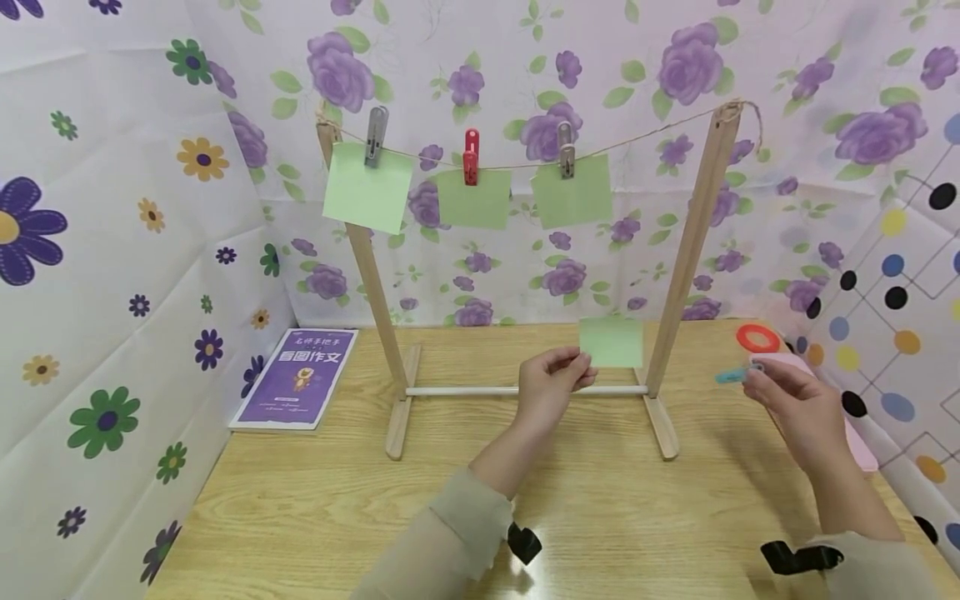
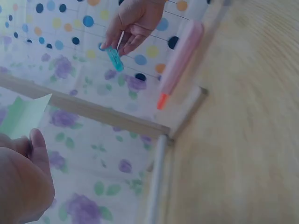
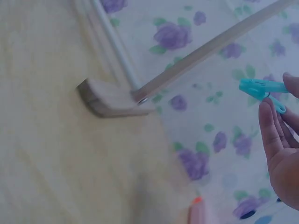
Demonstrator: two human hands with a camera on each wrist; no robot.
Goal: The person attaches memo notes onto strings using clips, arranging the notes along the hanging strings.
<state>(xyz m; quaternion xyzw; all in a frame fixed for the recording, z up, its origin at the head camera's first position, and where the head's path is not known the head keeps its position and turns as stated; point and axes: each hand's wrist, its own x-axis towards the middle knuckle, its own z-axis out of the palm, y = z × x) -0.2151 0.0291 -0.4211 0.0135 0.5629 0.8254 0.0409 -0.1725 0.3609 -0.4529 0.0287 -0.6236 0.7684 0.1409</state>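
My left hand (image 1: 551, 383) pinches a light green paper note (image 1: 611, 342) by its lower left corner, in front of the wooden stand's right post (image 1: 692, 258). Off to the right, my right hand (image 1: 802, 412) holds a turquoise clothespin (image 1: 731, 376) between thumb and fingers; the right wrist view shows the same clothespin (image 3: 261, 88) from close by. Above, a string (image 1: 645, 133) runs between the posts. From it hang three green notes, held by a grey clothespin (image 1: 377, 137), a red clothespin (image 1: 471, 158) and another grey clothespin (image 1: 566, 152).
A purple booklet (image 1: 300, 379) lies on the wooden table (image 1: 300, 508) at the left. To the right are an orange-red ring (image 1: 757, 338) and a pink object (image 1: 862, 446), partly hidden behind my right hand. A white bar (image 1: 461, 391) joins the stand's feet.
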